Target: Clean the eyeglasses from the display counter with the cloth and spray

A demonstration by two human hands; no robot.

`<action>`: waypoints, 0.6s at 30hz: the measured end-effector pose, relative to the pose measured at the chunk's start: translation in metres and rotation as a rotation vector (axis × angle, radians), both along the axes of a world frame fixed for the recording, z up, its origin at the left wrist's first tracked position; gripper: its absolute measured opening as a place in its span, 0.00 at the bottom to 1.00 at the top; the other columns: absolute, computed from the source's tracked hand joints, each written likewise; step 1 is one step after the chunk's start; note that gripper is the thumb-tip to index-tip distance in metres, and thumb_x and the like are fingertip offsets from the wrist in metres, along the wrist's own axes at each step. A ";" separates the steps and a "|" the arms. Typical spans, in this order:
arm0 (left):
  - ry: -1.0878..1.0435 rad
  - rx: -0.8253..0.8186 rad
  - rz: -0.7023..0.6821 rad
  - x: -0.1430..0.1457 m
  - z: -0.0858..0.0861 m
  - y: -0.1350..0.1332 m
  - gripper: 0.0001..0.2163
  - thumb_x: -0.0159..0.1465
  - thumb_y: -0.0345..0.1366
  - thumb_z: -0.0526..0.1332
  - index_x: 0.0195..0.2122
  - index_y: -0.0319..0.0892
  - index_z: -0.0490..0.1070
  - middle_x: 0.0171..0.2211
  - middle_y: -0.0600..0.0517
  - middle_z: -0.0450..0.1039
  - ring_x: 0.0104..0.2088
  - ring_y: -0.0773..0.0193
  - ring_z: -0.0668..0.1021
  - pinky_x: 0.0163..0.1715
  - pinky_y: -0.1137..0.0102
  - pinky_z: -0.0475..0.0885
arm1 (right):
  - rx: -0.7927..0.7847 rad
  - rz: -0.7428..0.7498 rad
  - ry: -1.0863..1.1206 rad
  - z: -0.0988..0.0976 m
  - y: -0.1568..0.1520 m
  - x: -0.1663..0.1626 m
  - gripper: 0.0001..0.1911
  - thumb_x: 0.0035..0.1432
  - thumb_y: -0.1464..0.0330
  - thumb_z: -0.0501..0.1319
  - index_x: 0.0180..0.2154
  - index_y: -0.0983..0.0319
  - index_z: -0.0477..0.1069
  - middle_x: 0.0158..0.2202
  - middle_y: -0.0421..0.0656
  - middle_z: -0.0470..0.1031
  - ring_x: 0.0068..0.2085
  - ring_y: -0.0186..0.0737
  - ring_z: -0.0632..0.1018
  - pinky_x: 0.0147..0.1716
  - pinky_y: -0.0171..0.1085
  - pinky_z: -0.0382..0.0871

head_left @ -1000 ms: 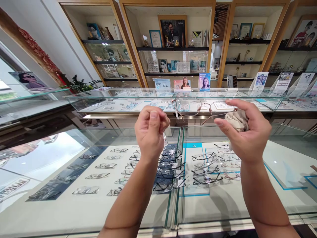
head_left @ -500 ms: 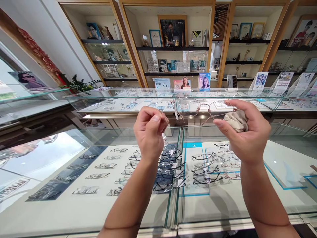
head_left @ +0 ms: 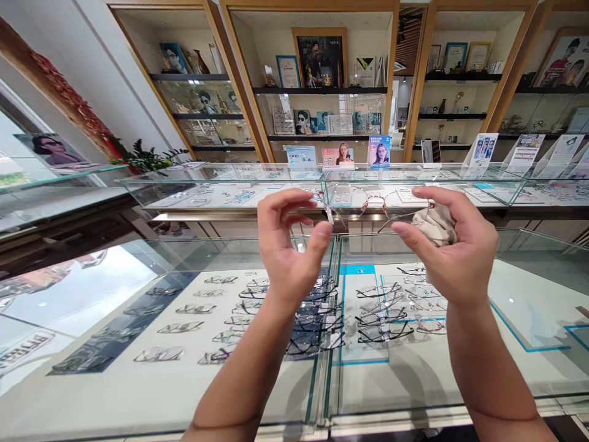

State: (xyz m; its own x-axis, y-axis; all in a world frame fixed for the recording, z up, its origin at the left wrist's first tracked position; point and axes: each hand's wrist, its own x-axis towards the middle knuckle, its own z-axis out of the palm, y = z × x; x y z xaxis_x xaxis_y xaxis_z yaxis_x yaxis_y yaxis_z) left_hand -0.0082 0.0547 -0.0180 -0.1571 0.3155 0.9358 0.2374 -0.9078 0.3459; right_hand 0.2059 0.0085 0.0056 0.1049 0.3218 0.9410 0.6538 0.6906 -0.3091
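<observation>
My right hand [head_left: 453, 258] is raised over the glass counter [head_left: 414, 380]. It pinches the right end of thin rose-gold glasses [head_left: 368, 199] between thumb and forefinger, with a crumpled beige cloth [head_left: 435, 224] bunched in the palm. A small white tag [head_left: 329, 213] hangs from the frame's left end. My left hand [head_left: 289, 252] is beside that end, thumb and forefinger spread with their tips close to the tag. Its other fingers are curled, and a small pale bottle [head_left: 300, 247] shows only as a glint in the palm.
Rows of eyeglass frames [head_left: 322, 313] lie inside the counter under the glass. A second glass showcase [head_left: 285, 184] runs behind it with small advert cards [head_left: 380, 150] on top. Wooden wall shelves [head_left: 322, 90] hold pictures and certificates. A plant [head_left: 147, 158] stands at the left.
My left hand has turned from a closed fist and opened its thumb and forefinger, moving right and up toward the frame's left end. The right hand with the glasses and cloth has barely moved.
</observation>
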 end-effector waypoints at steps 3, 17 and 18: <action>0.115 -0.010 0.147 -0.001 -0.001 -0.003 0.31 0.60 0.52 0.72 0.61 0.49 0.67 0.57 0.45 0.73 0.53 0.54 0.78 0.44 0.62 0.77 | -0.014 0.012 -0.027 -0.001 -0.001 -0.002 0.19 0.58 0.58 0.73 0.49 0.57 0.78 0.45 0.44 0.83 0.40 0.44 0.83 0.41 0.44 0.80; 0.083 0.045 0.284 0.003 -0.001 -0.009 0.21 0.59 0.43 0.76 0.52 0.47 0.75 0.44 0.51 0.77 0.43 0.60 0.79 0.41 0.64 0.75 | 0.000 0.027 -0.096 -0.002 -0.004 -0.013 0.18 0.59 0.60 0.73 0.49 0.58 0.79 0.47 0.45 0.86 0.47 0.48 0.85 0.48 0.44 0.80; 0.084 0.053 0.298 0.002 -0.001 -0.010 0.21 0.59 0.43 0.76 0.51 0.47 0.75 0.43 0.51 0.77 0.42 0.61 0.79 0.40 0.64 0.74 | -0.043 0.044 -0.080 -0.002 -0.004 -0.013 0.18 0.59 0.59 0.73 0.49 0.58 0.79 0.47 0.45 0.85 0.47 0.48 0.85 0.49 0.45 0.80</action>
State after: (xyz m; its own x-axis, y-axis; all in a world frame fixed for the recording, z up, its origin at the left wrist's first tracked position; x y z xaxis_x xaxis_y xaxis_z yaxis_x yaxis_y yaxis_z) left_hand -0.0059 0.0447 -0.0187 -0.1564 0.2179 0.9634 0.5217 -0.8099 0.2679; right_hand 0.1931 0.0044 0.0037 0.0153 0.3649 0.9309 0.6470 0.7062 -0.2874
